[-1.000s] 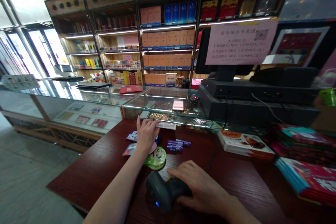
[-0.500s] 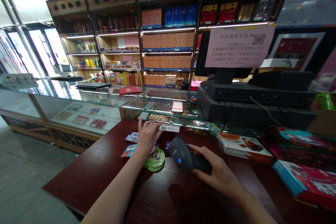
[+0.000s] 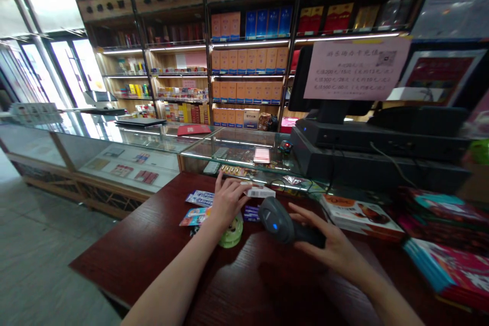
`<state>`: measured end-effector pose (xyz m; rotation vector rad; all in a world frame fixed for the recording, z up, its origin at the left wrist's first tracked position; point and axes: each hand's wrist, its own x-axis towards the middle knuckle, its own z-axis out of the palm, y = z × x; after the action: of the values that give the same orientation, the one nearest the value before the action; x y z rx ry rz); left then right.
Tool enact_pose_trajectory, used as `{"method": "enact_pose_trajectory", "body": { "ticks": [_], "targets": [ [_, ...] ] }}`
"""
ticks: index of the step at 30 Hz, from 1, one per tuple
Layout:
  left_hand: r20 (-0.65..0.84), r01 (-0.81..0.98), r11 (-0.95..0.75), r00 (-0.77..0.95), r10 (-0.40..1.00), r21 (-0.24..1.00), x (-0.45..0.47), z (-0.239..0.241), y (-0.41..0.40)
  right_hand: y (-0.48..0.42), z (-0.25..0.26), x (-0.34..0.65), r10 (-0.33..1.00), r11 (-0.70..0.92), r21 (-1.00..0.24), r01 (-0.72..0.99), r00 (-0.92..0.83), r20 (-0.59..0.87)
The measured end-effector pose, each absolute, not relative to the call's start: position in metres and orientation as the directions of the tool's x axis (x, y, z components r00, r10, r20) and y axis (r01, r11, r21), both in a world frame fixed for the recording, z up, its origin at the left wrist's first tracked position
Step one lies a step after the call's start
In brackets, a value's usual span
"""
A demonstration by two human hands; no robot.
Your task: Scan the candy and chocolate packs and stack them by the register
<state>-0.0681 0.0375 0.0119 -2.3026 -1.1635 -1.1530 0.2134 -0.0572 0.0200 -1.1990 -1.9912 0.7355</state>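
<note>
My left hand [image 3: 228, 199] reaches over the dark red wooden counter, its fingertips closed on the left end of a small white box [image 3: 262, 192]. Under and beside that wrist lie a round green cartoon-faced item [image 3: 233, 234], a blue-and-orange packet [image 3: 192, 217] and blue-white packets [image 3: 201, 197]. My right hand [image 3: 324, 237] grips a black barcode scanner [image 3: 280, 221] by its handle. The scanner's blue light is lit, and its head is just right of purple packets [image 3: 251, 213], below the white box.
A monitor with a pink paper sign [image 3: 355, 69] stands on a black cash drawer [image 3: 382, 155] at right. Nearby are a white-orange box [image 3: 362, 214] and stacked red packages [image 3: 458, 270]. Glass display cases [image 3: 126, 155] run left; shelves of boxes [image 3: 248, 91] line the back.
The white box has shifted slightly right with my left hand and now shows its top as well as its side. The scanner has moved a little right, uncovering more of the purple packets.
</note>
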Motion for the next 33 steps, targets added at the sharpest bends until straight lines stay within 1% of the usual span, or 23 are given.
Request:
{"method": "enact_pose_trajectory", "body": {
  "ticks": [9, 13, 18, 22, 26, 29, 33],
  "targets": [
    [0.768, 0.793, -0.606, 0.355, 0.533, 0.054, -0.066, 0.011, 0.037, -0.061, 0.03, 0.216, 0.921, 0.341, -0.822, 0.456, -0.335, 0.196],
    [0.773, 0.795, -0.605, 0.36, 0.522, 0.038, -0.067, 0.009, 0.039, -0.061, 0.031, 0.217, 0.922, 0.342, -0.817, 0.464, -0.334, 0.197],
    [0.772, 0.792, -0.607, 0.352, 0.529, 0.054, -0.068, 0.01, 0.038, -0.061, 0.032, 0.218, 0.928, 0.326, -0.814, 0.48, -0.326, 0.18],
    [0.761, 0.787, -0.614, 0.363, 0.538, 0.059, -0.068, 0.012, 0.037, -0.061, 0.031, 0.216, 0.925, 0.316, -0.831, 0.457, -0.343, 0.163],
    [0.769, 0.791, -0.608, 0.35, 0.535, 0.063, -0.068, 0.015, 0.035, -0.061, 0.024, 0.206, 0.901, 0.323, -0.844, 0.428, -0.413, 0.135],
    [0.772, 0.796, -0.602, 0.339, 0.537, 0.069, -0.069, 0.017, 0.034, -0.061, 0.015, 0.197, 0.877, 0.354, -0.825, 0.441, -0.463, 0.129],
    [0.769, 0.804, -0.589, 0.326, 0.55, 0.08, -0.073, 0.019, 0.034, -0.062, 0.005, 0.187, 0.863, 0.412, -0.747, 0.521, -0.487, 0.136]
  ]
}}
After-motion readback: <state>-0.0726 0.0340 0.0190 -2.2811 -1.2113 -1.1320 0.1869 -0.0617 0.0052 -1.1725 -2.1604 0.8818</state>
